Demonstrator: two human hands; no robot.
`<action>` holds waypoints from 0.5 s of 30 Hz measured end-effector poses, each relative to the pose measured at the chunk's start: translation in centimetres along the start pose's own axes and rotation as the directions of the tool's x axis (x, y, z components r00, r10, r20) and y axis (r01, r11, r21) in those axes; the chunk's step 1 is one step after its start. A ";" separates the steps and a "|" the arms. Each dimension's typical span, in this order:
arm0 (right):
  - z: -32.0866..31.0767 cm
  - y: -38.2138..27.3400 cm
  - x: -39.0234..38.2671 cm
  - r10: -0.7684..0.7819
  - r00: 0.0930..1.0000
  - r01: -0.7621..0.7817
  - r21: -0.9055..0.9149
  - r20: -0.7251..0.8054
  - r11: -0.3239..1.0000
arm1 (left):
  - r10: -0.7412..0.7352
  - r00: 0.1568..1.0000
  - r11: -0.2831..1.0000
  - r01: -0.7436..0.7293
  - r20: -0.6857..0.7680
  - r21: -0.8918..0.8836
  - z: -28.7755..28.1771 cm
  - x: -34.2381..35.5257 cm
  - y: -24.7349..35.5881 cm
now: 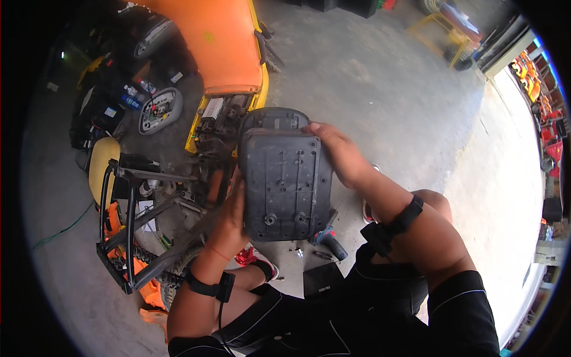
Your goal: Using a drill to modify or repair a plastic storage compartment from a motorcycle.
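Observation:
A boxy black plastic part (285, 184) with ribs and screw holes is held up in front of me, its flat ribbed face toward me. Beyond its top edge shows a rounded dark plastic piece (275, 117); I cannot tell whether the two are joined. My left hand (232, 214) presses along the part's left side, most of its fingers hidden behind it. At the upper right corner, my right hand (342, 152) grips the edge. Just past the part is an orange and yellow vehicle body (229, 47) with exposed components and wiring (217, 116).
A power drill (330, 243) lies on the floor below the part, near small loose pieces. To the left stand a black metal frame (131, 232), a yellow seat (103, 166) and a grey oval part (160, 111). A yellow stand (449, 38) is at the far right.

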State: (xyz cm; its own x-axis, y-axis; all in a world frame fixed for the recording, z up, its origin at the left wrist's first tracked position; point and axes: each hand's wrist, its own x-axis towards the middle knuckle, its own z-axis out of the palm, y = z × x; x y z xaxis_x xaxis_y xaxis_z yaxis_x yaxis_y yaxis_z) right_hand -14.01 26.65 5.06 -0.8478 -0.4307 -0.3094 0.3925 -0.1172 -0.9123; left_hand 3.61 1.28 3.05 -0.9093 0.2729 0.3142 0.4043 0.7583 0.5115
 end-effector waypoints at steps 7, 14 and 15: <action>-0.6 1.4 -1.3 0.276 0.935 -0.227 0.218 -0.224 0.949 | -0.089 0.986 0.996 0.090 0.143 -0.001 -0.7 1.0 0.3; -1.1 4.4 -0.6 0.377 0.868 -0.323 0.208 -0.325 0.923 | -0.134 0.968 0.989 0.143 0.211 -0.025 0.4 1.0 -1.2; -1.0 4.5 -0.6 0.374 0.869 -0.322 0.206 -0.323 0.924 | -0.143 0.969 0.989 0.148 0.200 -0.008 0.6 0.9 -1.6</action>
State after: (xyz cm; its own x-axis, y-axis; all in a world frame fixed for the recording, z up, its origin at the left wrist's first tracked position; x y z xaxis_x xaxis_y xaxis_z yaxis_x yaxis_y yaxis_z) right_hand -12.07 27.25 0.87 -0.7051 -0.1296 -0.6972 0.7089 -0.1541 -0.6883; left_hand 2.07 0.63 2.03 -0.9590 0.2743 0.0718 0.2665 0.7855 0.5586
